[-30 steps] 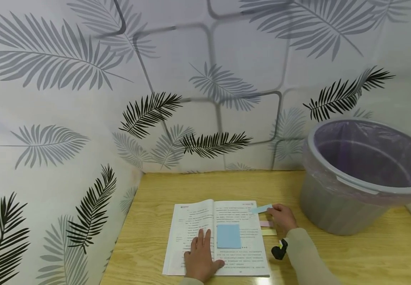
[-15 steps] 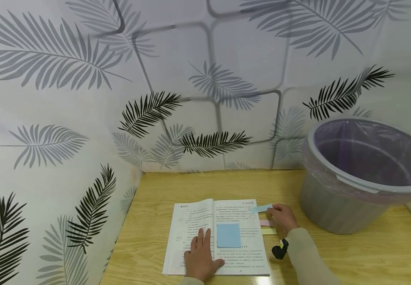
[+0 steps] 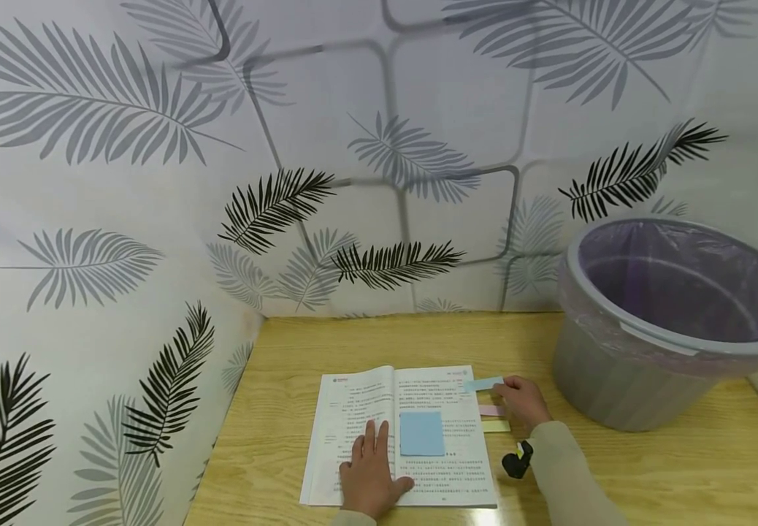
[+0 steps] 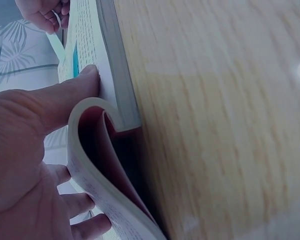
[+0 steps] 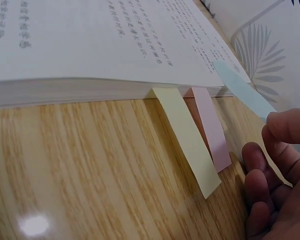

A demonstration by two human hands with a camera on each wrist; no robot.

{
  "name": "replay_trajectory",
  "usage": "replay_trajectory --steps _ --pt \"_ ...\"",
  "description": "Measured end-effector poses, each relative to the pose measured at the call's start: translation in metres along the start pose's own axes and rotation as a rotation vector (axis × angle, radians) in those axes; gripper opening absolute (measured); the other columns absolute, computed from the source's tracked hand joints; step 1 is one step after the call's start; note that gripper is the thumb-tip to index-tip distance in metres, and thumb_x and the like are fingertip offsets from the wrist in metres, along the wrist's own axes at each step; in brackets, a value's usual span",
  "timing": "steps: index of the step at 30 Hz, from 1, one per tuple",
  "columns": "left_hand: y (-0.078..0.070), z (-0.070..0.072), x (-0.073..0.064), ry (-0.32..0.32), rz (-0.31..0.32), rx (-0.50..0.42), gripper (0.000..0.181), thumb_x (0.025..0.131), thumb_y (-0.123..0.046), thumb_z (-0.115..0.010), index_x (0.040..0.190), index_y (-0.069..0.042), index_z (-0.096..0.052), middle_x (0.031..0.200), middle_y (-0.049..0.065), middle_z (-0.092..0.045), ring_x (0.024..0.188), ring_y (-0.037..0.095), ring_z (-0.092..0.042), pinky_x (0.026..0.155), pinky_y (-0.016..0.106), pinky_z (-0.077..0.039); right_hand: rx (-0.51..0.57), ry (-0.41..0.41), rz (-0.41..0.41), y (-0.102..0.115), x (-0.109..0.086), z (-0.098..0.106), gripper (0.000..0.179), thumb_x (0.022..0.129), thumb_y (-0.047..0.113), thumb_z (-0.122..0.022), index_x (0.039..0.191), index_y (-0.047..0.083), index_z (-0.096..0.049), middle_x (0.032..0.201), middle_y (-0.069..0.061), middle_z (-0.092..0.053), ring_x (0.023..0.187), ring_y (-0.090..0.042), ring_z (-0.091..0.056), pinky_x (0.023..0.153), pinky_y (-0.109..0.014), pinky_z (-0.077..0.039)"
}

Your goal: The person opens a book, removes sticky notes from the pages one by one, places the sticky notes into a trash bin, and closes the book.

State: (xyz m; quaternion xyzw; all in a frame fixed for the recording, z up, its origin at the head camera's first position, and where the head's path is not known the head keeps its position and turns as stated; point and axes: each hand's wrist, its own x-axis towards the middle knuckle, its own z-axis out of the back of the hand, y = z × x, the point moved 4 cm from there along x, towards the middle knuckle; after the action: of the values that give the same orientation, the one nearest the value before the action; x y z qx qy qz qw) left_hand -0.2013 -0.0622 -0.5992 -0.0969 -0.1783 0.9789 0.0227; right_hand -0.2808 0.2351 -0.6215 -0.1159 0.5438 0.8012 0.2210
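Observation:
An open book (image 3: 445,482) with printed pages lies on the wooden table. My left hand (image 3: 371,475) is spread over its inner left page, thumb reaching across the fold onto the right page. The left wrist view shows the pages bulging in a curve under that hand. Between thumb and forefinger, my right hand (image 3: 525,400) pinches the outer end of a light blue sticky strip (image 5: 247,95). The strip's other end overlaps the right page near its top outer edge. A pink sticky tab (image 5: 212,130) and a yellow sticky tab (image 5: 187,142) jut from the same edge, nearer me.
A square blue sticky note pad (image 3: 422,434) sits on the right page beside the fold. To the right stands a large grey bin (image 3: 609,387) lined with a purple bag. A leaf-patterned wall covering (image 3: 379,219) rises behind the table (image 3: 326,343).
The blue strip lies slightly more level than a second ago. Both hands otherwise keep their places.

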Motion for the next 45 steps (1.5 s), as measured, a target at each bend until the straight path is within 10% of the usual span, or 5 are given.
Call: replay_trajectory --steps 45 --pt "0.0031 -0.0072 0.004 0.02 0.025 -0.006 0.106 0.068 -0.05 -0.086 0.153 -0.016 -0.033 0.162 0.014 -0.032 0.14 0.039 -0.041 0.093 0.069 -0.042 -0.035 -0.026 0.072 -0.0068 -0.0043 0.0044 0.033 0.1 0.023 -0.053 0.118 -0.005 -0.056 0.111 -0.017 -0.056 0.101 -0.029 -0.049 0.082 -0.036 -0.044"
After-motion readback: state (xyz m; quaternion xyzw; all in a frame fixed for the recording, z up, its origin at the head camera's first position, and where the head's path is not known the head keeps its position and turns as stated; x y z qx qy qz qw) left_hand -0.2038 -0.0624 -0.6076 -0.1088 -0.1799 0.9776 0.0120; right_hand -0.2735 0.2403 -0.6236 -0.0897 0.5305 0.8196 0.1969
